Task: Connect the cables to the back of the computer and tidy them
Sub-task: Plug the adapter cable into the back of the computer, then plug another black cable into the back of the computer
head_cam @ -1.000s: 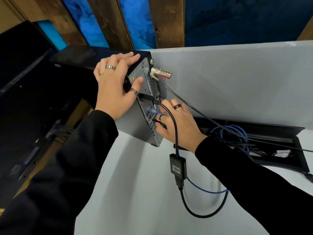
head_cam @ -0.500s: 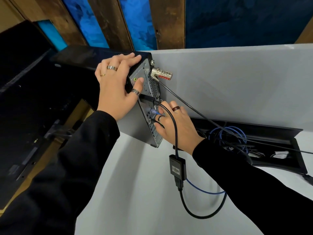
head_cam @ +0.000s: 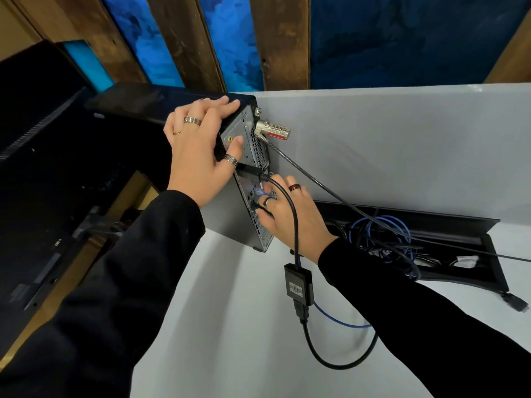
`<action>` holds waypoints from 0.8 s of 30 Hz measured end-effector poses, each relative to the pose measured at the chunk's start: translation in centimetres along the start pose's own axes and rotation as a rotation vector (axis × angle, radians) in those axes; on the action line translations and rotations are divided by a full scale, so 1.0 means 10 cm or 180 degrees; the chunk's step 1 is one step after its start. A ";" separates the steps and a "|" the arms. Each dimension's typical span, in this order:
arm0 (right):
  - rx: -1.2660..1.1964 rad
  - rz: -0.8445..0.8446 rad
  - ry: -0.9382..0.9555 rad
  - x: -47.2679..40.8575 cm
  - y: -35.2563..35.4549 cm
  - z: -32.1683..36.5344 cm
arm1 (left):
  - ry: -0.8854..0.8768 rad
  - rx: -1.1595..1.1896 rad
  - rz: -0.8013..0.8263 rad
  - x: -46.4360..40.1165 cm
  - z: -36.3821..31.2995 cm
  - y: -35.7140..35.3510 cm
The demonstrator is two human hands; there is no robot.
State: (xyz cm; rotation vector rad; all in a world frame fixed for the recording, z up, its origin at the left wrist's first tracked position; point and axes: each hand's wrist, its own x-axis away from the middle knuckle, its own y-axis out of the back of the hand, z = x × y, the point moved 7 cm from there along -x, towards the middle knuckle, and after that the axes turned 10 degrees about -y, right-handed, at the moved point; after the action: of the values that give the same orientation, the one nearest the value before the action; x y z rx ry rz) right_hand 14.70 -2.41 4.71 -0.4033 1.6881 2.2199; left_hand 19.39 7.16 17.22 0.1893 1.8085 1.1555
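A small black computer (head_cam: 227, 214) stands upright on the white desk, its perforated back panel (head_cam: 257, 156) turned right. My left hand (head_cam: 198, 150) grips its top rear corner, thumb on the back panel. My right hand (head_cam: 293, 216) presses against the lower back panel, fingers pinching a dark plug there; the plug is mostly hidden. A blue network cable (head_cam: 342, 320) is plugged just above my fingers. A black cable (head_cam: 290, 202) runs from a higher port over my right hand to a black adapter box (head_cam: 298, 284).
A silver combination lock (head_cam: 273, 130) with a steel cable (head_cam: 344, 202) hangs at the computer's top. A black cable tray (head_cam: 459, 225) in the desk holds tangled blue and black cables. A dark monitor (head_cam: 43, 173) stands left. A white partition (head_cam: 402, 145) backs the desk.
My right hand has shifted slightly up along the back panel, staying on the plug. My left hand keeps its hold on the computer.
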 end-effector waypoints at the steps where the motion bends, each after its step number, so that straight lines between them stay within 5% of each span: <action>1: -0.0091 0.0036 0.0012 0.02 0.01 -0.02 | -0.0001 0.0003 0.0011 0.01 0.01 0.00; 5: -0.1350 0.0475 -0.0278 0.19 0.10 -0.23 | -0.0020 0.0011 0.0016 0.01 0.02 0.01; 11: -0.1794 0.0623 -0.0722 0.67 0.45 -0.46 | 0.0008 0.0034 0.0001 0.06 -0.02 0.03; 19: -0.1700 0.0178 -0.1649 1.58 0.96 -1.25 | 0.0120 0.0439 -0.0103 0.37 -0.48 0.14; 24: -0.0735 0.0336 -0.2571 2.09 0.74 -2.08 | 0.0320 0.0749 -0.0102 0.65 -0.80 0.19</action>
State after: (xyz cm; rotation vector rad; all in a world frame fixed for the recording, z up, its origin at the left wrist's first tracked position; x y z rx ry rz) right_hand -6.80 -22.56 -2.81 0.4936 1.0392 2.2013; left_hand 9.04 6.84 15.43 0.2415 2.0285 0.9425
